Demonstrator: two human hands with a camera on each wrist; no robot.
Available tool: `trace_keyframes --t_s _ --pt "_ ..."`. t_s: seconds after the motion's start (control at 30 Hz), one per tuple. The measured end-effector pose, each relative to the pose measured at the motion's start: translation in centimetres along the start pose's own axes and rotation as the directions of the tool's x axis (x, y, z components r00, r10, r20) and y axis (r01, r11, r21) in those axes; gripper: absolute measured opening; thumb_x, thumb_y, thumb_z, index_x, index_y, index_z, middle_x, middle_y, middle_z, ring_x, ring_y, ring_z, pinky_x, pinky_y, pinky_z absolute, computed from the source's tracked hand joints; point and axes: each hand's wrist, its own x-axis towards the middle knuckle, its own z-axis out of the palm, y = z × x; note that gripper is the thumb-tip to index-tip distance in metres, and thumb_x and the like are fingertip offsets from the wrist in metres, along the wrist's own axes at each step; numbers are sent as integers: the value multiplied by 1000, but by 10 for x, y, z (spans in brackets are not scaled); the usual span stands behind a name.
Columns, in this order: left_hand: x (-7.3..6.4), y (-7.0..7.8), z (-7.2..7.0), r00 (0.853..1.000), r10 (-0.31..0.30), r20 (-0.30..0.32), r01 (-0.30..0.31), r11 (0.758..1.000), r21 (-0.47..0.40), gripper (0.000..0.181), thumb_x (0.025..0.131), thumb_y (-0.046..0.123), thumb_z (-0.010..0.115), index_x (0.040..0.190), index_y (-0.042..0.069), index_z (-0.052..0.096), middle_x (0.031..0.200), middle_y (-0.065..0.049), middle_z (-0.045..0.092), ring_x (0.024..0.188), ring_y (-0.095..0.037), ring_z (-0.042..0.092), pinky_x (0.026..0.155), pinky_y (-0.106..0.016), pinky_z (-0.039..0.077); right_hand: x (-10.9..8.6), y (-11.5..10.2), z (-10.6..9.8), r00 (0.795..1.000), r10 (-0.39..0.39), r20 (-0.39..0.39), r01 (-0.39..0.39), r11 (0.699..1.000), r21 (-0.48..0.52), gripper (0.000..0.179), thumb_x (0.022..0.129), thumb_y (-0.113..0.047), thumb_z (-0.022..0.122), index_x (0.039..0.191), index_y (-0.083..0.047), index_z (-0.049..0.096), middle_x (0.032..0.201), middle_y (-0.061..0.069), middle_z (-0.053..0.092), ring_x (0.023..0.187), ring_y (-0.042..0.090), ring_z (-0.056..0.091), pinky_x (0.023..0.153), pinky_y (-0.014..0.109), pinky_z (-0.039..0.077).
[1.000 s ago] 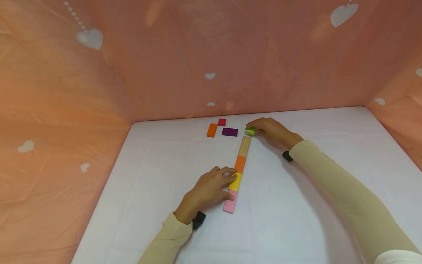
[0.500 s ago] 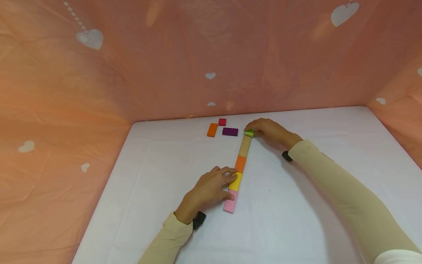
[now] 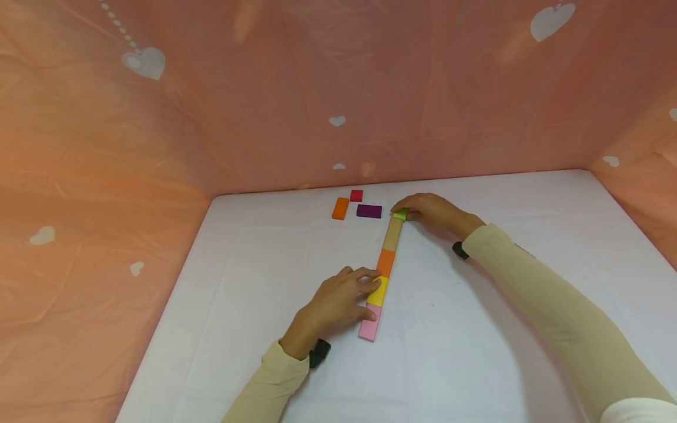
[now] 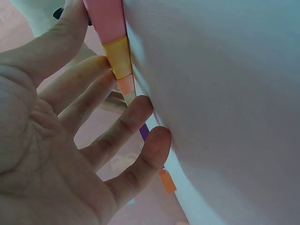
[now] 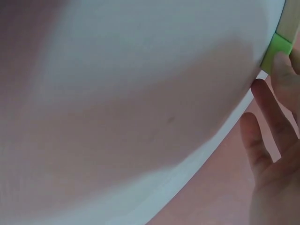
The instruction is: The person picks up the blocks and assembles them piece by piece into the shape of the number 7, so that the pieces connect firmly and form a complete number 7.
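A straight row of flat blocks runs away from me on the white table: a pink block nearest, then a yellow block, an orange block and a tan wooden block. At the row's far end is a light green block, pinched by my right hand against the tan block's end. My left hand rests along the row's left side, thumb on the pink block and fingertips on the yellow one. In the left wrist view its other fingers are spread, touching the tabletop.
Left of the row's far end lie a purple block, a second orange block and a small red block. Behind the white table hangs a peach cloth with hearts, also along both sides.
My right hand has brought the green block slightly left and down, from just beyond the tan block to flush with its end. The left hand has stayed put on the row.
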Motion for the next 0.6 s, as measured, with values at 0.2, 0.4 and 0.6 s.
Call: trace_keyframes --t_s 0.2,0.4,0.6 --pt "-2 1 -2 1000 -4 7 4 1000 7 71 81 43 79 144 26 53 152 11 47 124 -15 49 95 -30 52 1 1 1 1000 -13 19 13 1000 -28 40 96 -13 66 133 -28 63 133 -7 64 129 20 55 113 47 42" --pt "-1 0 -1 1000 -22 20 22 1000 -5 71 81 42 79 145 27 52 153 13 45 131 -18 47 102 -36 50 2 2 2 999 5 48 -4 1000 -21 45 96 -18 67 138 -28 59 134 -7 63 129 19 54 114 47 41" --pt "0 1 -1 1000 -16 19 16 1000 -6 71 81 42 80 144 27 52 153 12 45 131 -18 47 102 -35 50 1 3 2 999 7 51 -5 999 -41 44 96 -19 66 139 -25 58 137 -3 62 131 22 53 114 50 41"
